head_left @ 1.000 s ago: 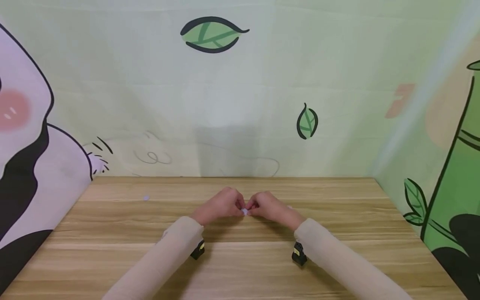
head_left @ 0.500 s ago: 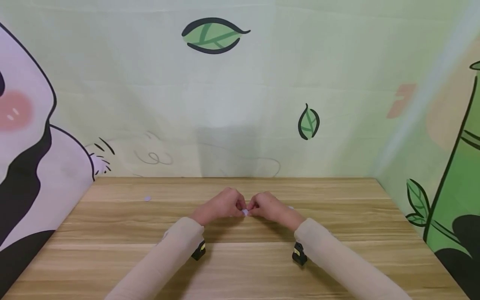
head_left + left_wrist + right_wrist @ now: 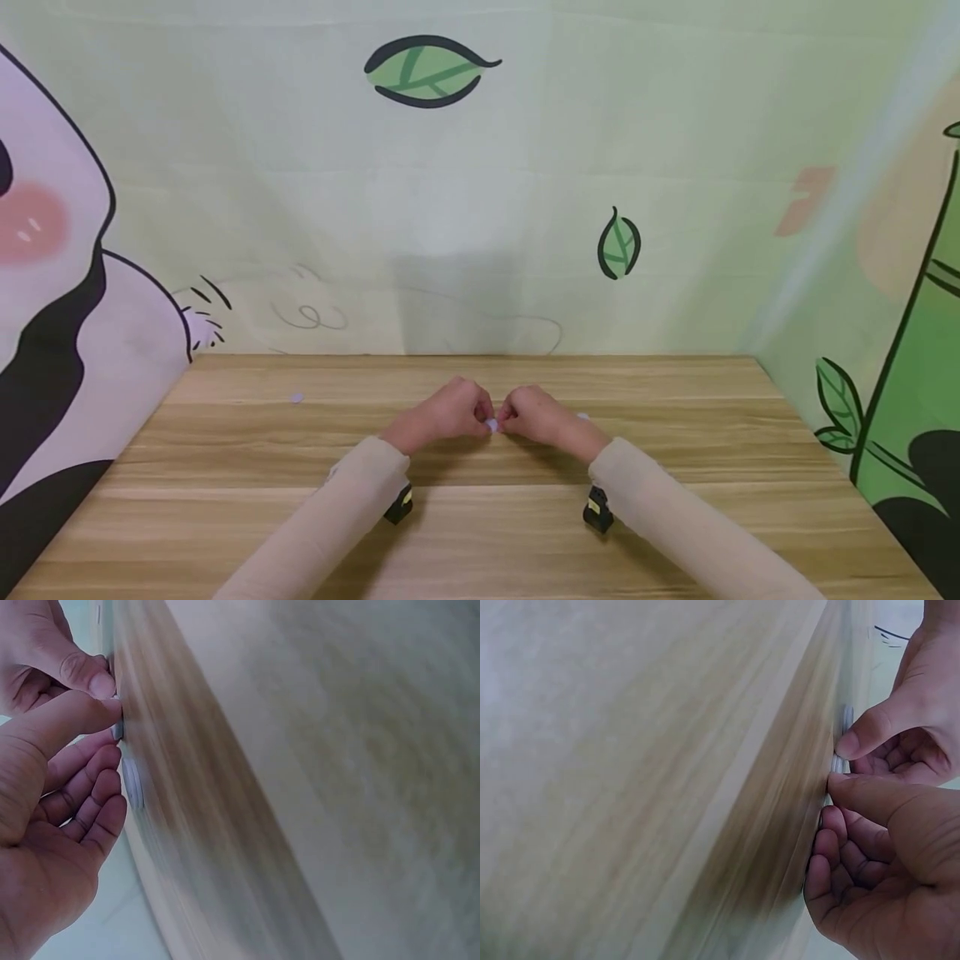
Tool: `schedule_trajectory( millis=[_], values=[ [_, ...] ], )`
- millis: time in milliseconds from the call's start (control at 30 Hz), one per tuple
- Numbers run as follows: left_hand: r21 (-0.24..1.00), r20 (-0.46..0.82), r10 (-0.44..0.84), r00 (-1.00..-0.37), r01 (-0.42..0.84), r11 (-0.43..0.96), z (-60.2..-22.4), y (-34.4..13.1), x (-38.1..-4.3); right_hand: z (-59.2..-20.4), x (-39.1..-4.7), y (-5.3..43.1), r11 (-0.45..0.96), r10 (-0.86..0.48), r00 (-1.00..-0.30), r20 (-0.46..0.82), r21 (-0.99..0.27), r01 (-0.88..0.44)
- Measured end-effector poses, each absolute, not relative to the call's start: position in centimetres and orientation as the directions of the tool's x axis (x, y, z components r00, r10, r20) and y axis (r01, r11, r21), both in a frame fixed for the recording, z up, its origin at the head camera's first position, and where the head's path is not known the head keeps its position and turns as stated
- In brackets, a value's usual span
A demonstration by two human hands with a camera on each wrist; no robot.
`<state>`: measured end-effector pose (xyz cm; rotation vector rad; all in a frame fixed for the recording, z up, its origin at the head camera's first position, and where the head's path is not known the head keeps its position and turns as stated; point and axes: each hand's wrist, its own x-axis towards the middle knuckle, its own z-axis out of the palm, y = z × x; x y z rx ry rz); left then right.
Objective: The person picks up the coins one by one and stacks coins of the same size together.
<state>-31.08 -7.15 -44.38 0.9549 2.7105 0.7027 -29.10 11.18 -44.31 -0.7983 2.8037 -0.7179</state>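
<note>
My left hand (image 3: 452, 408) and right hand (image 3: 538, 414) meet low over the middle of the wooden table, fingertips nearly together. Between them is a small, pale lavender, flat piece (image 3: 492, 425). The left thumb and forefinger pinch one side of it, and the right thumb and forefinger pinch the other. In the right wrist view the piece (image 3: 838, 764) shows as a thin pale edge between both thumbs. Fingers cover most of it, so its kind cannot be told. A pale, thin, rounded piece (image 3: 133, 784) lies on the tabletop by the left hand's curled fingers.
A small lavender disc (image 3: 297, 398) lies on the table (image 3: 495, 542) toward the back left. Another pale piece (image 3: 582, 415) peeks out behind the right wrist. A printed cloth backdrop (image 3: 465, 192) rises at the table's far edge.
Both hands stay at nearly the same spot around the small piece, with only slight finger movement. The head view has shifted slightly.
</note>
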Motion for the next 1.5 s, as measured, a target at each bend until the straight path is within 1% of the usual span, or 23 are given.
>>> schedule_trajectory(
  millis=[200,400,533,800,1033,1300,1500],
  values=[
    [0.497,-0.023,0.624,-0.781,0.533,0.685,-44.4,-7.2,-30.9,-44.2,-28.9,11.1,0.741,-0.531,-0.847,0.004,-0.482,-0.467],
    [0.502,0.0,0.627,-0.779,0.542,0.674,-44.7,-7.4,-30.9,-44.3,-28.8,10.8,0.756,-0.479,-0.878,-0.017,-0.516,-0.403],
    [0.497,0.014,0.63,-0.777,0.552,0.669,-44.9,-7.5,-30.9,-44.4,-28.7,10.6,0.755,-0.464,-0.886,-0.017,-0.531,-0.385],
    [0.489,0.02,0.633,-0.774,0.56,0.669,-44.8,-7.7,-30.7,-44.6,-28.5,10.8,0.726,-0.49,-0.872,-0.016,-0.562,-0.397],
    [0.482,0.05,0.653,-0.756,0.59,0.647,-44.6,-7.4,-30.1,-44.7,-28.6,11.4,0.723,-0.49,-0.871,-0.025,-0.569,-0.391],
    [0.483,0.038,0.616,-0.787,0.554,0.678,-44.5,-7.6,-30.0,-44.7,-28.6,11.5,0.722,-0.502,-0.865,-0.022,-0.562,-0.404],
    [0.503,0.021,0.604,-0.797,0.531,0.682,-44.6,-7.7,-30.1,-44.6,-28.7,11.5,0.719,-0.512,-0.859,-0.015,-0.554,-0.419]
  ],
)
